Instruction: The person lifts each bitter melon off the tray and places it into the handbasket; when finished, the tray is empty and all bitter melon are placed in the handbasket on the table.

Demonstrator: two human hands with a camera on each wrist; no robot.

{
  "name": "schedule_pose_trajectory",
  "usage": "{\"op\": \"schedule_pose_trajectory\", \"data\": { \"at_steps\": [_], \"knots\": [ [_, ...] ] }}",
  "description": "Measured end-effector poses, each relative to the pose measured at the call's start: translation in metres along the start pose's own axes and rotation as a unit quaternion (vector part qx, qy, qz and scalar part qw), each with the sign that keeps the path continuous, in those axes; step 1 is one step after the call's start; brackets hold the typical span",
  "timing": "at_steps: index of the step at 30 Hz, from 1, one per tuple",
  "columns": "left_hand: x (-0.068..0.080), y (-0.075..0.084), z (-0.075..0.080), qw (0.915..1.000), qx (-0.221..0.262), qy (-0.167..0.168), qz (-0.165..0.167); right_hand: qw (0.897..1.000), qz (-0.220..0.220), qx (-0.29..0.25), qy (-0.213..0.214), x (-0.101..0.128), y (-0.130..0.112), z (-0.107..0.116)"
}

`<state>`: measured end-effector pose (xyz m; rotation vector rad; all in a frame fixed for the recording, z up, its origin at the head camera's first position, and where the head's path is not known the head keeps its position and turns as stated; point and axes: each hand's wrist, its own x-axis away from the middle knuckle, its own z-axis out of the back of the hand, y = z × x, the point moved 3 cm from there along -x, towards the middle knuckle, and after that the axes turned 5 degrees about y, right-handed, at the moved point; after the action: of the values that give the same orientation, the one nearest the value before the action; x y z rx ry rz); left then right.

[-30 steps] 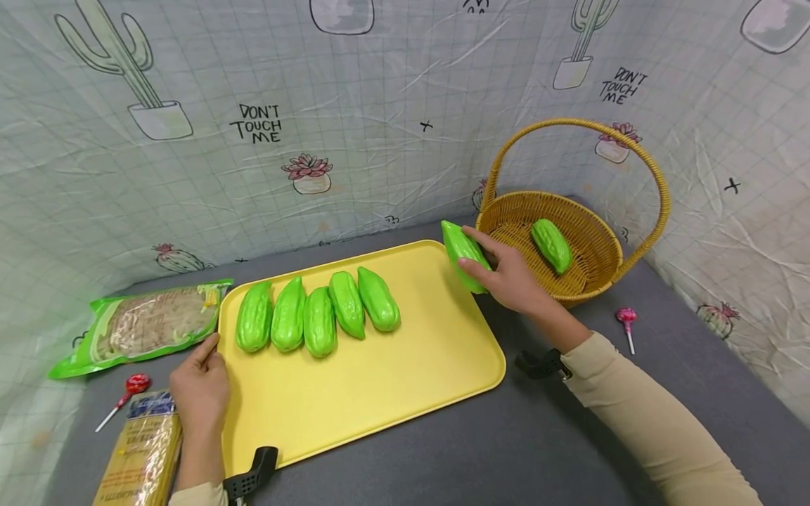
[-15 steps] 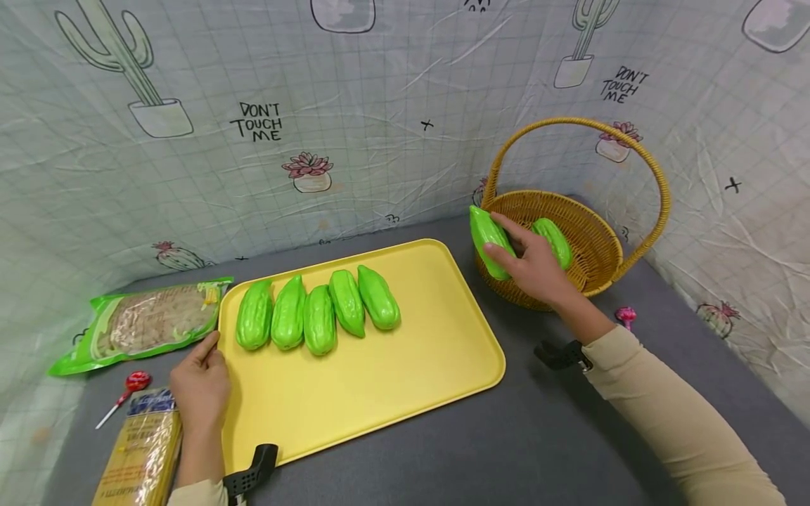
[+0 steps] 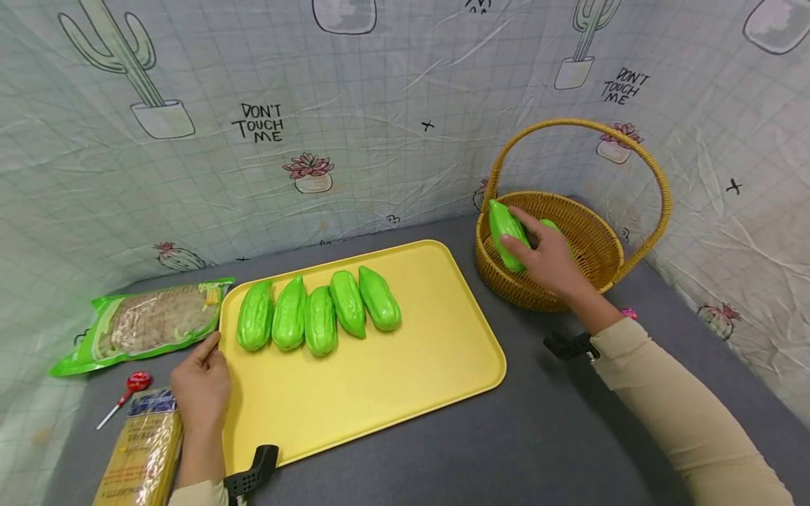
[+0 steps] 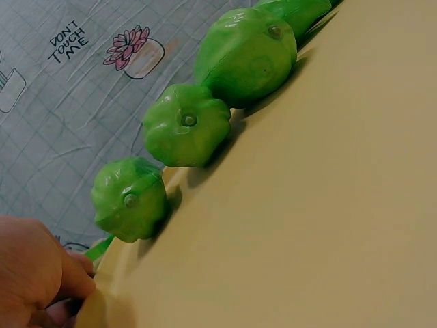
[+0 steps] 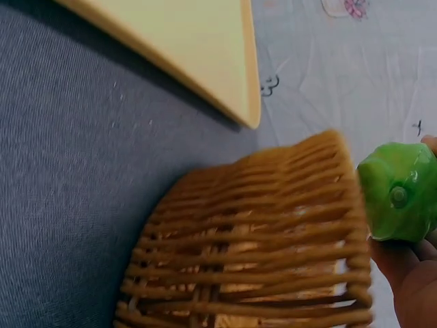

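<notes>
My right hand [image 3: 547,261] grips a green bitter gourd [image 3: 506,232] and holds it over the near left rim of the wicker basket [image 3: 591,277]. The right wrist view shows the same gourd [image 5: 399,191] end-on above the basket wall [image 5: 259,260]. A second gourd [image 3: 549,225] lies inside the basket, mostly hidden behind my hand. Several more gourds [image 3: 319,313] lie in a row on the yellow tray [image 3: 380,393]. My left hand [image 3: 201,386] rests against the tray's left edge, fingers curled on the rim [image 4: 102,287].
A green noodle packet [image 3: 148,323], a red lollipop [image 3: 129,386] and a yellow spaghetti pack [image 3: 142,450] lie left of the tray. A pink lollipop [image 3: 628,313] lies right of the basket. A cactus-print backdrop closes in the grey table.
My right hand has carried the gourd from the tray's far right corner up and rightward to above the basket. The left hand has stayed at the tray's edge.
</notes>
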<state>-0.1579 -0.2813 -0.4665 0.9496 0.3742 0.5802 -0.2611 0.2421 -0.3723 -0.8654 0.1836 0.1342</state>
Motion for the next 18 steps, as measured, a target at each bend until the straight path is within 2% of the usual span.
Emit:
{"op": "schedule_pose_trajectory", "data": {
  "at_steps": [14,18],
  "knots": [
    [0.0,0.0,-0.001,1.0,-0.002,0.0,-0.003,0.996,-0.075,-0.019,-0.031,-0.016,0.032,0.003],
    [0.0,0.001,-0.001,1.0,-0.003,0.004,-0.003,0.996,-0.083,-0.017,-0.029,-0.02,0.035,0.004]
  ]
}}
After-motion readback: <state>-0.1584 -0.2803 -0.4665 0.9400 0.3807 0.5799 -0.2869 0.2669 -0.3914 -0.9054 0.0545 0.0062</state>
